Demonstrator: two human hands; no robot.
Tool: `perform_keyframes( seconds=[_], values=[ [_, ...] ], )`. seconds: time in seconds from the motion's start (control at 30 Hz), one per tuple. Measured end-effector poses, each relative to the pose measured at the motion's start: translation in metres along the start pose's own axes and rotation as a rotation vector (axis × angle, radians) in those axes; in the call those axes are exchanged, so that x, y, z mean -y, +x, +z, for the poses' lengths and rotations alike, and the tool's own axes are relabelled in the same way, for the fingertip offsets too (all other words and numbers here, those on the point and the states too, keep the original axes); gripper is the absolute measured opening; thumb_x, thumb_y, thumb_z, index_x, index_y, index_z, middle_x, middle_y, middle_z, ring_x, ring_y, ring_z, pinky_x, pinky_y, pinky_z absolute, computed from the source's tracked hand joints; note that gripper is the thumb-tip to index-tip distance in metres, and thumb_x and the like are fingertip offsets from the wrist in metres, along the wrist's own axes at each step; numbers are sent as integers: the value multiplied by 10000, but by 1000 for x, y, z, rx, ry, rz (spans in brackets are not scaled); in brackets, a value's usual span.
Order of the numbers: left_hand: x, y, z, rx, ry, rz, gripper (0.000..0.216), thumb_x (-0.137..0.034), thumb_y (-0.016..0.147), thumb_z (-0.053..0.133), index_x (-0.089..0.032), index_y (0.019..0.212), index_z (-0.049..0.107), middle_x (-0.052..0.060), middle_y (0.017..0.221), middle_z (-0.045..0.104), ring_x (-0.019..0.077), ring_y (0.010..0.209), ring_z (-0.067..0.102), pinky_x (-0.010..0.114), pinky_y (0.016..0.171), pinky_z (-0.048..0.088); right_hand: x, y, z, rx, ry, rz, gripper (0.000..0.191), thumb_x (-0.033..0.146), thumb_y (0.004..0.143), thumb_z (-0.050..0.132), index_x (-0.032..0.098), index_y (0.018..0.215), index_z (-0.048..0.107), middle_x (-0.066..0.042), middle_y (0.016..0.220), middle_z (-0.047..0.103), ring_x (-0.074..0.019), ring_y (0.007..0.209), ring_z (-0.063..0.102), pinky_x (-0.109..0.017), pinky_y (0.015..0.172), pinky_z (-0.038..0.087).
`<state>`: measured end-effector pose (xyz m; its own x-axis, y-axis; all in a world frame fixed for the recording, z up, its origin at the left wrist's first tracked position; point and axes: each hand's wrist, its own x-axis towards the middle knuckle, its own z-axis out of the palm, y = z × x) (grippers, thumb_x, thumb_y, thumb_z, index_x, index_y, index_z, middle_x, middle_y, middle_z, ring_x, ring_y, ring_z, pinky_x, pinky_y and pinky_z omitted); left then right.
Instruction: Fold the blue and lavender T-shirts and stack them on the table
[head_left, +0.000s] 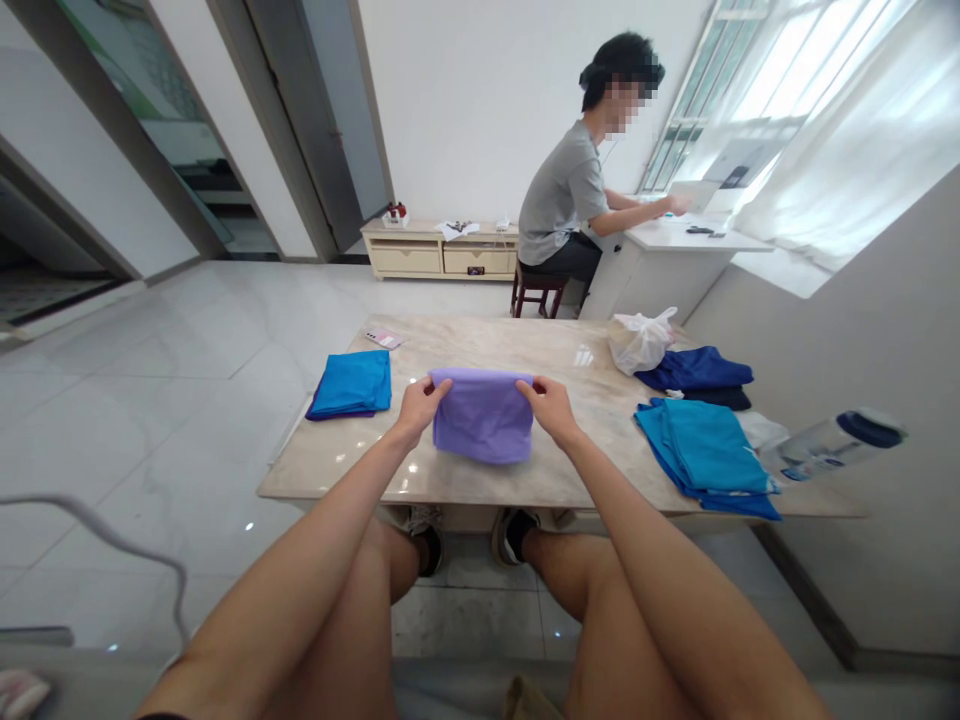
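Observation:
A purple cloth (482, 418) lies folded on the marble table (450, 345), right in front of me. My left hand (421, 403) pinches its upper left corner, fingers closed on the fabric. My right hand (550, 405) grips the upper right corner the same way. Both forearms reach out over my bare knees toward the table's middle.
A folded blue cloth (352, 384) lies at the table's left. On the right are a blue cloth stack (705, 450), dark blue garments (697, 371), a white plastic bag (639, 341) and a bottle (832, 443). A person in a grey shirt (562, 195) sits at a far white desk.

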<state>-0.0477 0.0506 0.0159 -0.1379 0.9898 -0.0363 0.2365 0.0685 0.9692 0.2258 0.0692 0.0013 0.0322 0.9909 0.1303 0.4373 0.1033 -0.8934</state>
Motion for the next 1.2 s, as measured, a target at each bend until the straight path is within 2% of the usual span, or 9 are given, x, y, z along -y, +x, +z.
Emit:
perform_keyframes(
  seconds=[0.1,0.23,0.3,0.37,0.53,0.73,0.83,1.0,1.2],
  values=[
    [-11,8,-3,-117,-10,189,419,-577,875,784,-179,1006,800,92,1040,779,270,1018,702,371,923,563,13,6,-8,-173,118,-156,460,622,897,705,172,938,790,-75,892,778,-213,814,656,-335,792,538],
    [-22,5,-7,-264,81,354,323,-493,866,831,-194,975,775,141,1338,656,293,1250,637,387,1033,550,29,-1,-17,-333,24,-262,384,584,907,736,202,876,740,-129,1138,772,-262,1040,686,-374,901,548],
    [-28,-2,-9,-295,114,432,272,-457,895,817,-202,964,750,132,1400,614,285,1345,584,373,1125,501,37,-7,-21,-348,-35,-298,361,554,954,713,215,833,685,-130,1224,765,-270,1162,672,-377,993,536],
    [-34,-10,-11,-260,116,453,263,-463,955,755,-206,926,709,106,1264,661,257,1262,612,337,1100,498,44,-13,-24,-313,-53,-251,388,558,1004,666,218,819,638,-109,1092,782,-244,1067,692,-340,959,542],
    [-36,-16,-8,-276,122,288,441,-569,1006,658,-237,769,493,-12,754,540,173,804,576,264,757,484,51,-17,-20,-251,-17,-100,470,644,1012,654,210,835,621,-42,760,721,-181,744,668,-254,696,502],
    [1,2,-4,-252,397,-71,217,-397,1049,618,-231,1183,579,83,1145,755,221,1094,720,279,884,519,24,-10,-9,-96,-250,210,258,343,1023,701,153,1197,686,-104,1007,824,-190,817,766,-240,744,562],
    [28,4,-8,-172,496,-221,276,-298,923,757,-217,1140,607,134,1162,783,292,1185,729,318,919,518,3,-11,-7,74,-412,343,416,167,1024,632,112,1435,591,-153,1084,823,-168,719,781,-232,682,585],
    [54,-1,-12,-14,572,-313,335,-333,799,854,-207,1032,649,150,1152,804,349,1255,722,306,890,520,-20,-13,-7,212,-453,437,243,135,965,698,63,1197,719,-193,940,827,-207,668,803,-232,619,604],
    [54,-12,0,147,479,-324,463,-363,697,926,-197,1070,709,123,1110,821,338,1212,743,282,816,556,-24,-20,10,401,-438,525,145,226,978,747,82,992,761,-129,751,798,-218,681,814,-235,654,638]
  ],
)
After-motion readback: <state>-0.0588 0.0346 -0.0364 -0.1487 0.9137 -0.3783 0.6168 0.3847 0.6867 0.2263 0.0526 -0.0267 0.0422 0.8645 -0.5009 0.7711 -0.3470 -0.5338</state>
